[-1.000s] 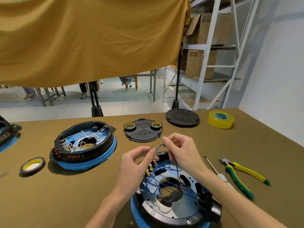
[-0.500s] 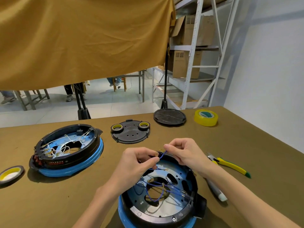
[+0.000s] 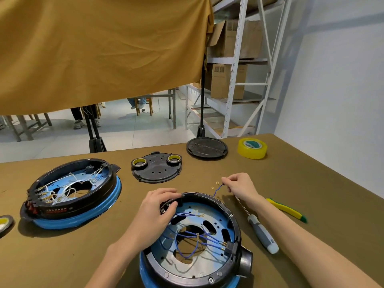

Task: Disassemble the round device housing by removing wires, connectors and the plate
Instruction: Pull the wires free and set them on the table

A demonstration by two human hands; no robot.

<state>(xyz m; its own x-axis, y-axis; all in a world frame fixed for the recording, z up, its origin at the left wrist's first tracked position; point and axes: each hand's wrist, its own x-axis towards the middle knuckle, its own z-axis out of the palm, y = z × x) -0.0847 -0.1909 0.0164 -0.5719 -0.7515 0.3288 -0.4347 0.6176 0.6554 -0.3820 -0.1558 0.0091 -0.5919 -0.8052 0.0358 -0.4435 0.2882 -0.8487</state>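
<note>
Our right hand (image 3: 239, 185) pinches a thin blue wire with brass terminals (image 3: 217, 188); our left hand (image 3: 160, 206) grips the round black-and-blue plastic housing (image 3: 207, 273) at its rim.

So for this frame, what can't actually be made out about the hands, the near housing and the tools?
Head view only:
- Left hand covers the near housing's far-left rim; what its fingertips touch is hidden.
- Right hand pinches a blue wire; its terminals are too small to read.
- Pliers: jaws hidden behind the right forearm.
- Tape roll: cut by the left edge.
</note>
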